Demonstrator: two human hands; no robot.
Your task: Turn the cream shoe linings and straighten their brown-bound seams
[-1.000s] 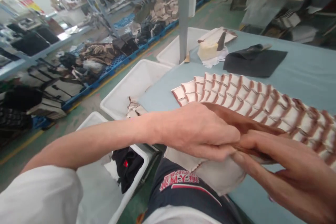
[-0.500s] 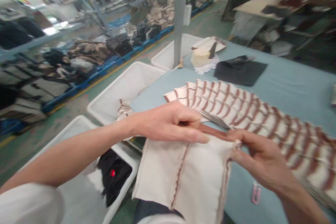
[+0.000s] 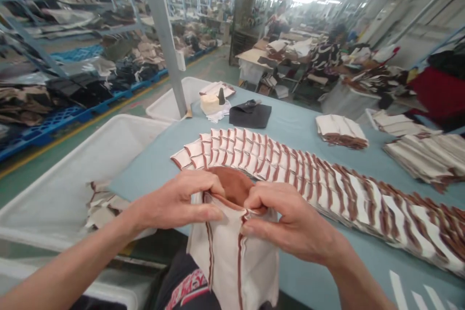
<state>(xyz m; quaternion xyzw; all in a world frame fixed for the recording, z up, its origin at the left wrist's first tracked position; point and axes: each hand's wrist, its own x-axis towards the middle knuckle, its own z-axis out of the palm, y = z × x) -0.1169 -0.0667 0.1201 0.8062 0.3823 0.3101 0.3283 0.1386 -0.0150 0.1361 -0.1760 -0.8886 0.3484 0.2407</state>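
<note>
A cream fabric pouch (image 3: 225,252) with brown seams and a brown lining hangs in front of my body, its mouth open at the top. My left hand (image 3: 185,198) pinches the rim on the left, thumb outside and fingers inside. On the right, my right hand (image 3: 279,213) grips the same rim beside a seam, thumb on the outer face. Behind them, a long curved row of overlapping cream and brown pieces (image 3: 290,164) lies on the blue table (image 3: 145,164).
Black cloth (image 3: 250,115) and a cream roll (image 3: 209,105) lie near the metal post (image 3: 165,38). Cream stacks (image 3: 341,131) rest at the right. White bins (image 3: 87,155) stand left of the table. A person (image 3: 327,53) sits in the background.
The view has swung right, showing more of the table. The pouch has turned, its mouth now open with the brown lining visible, and both hands have come closer together on its rim.
</note>
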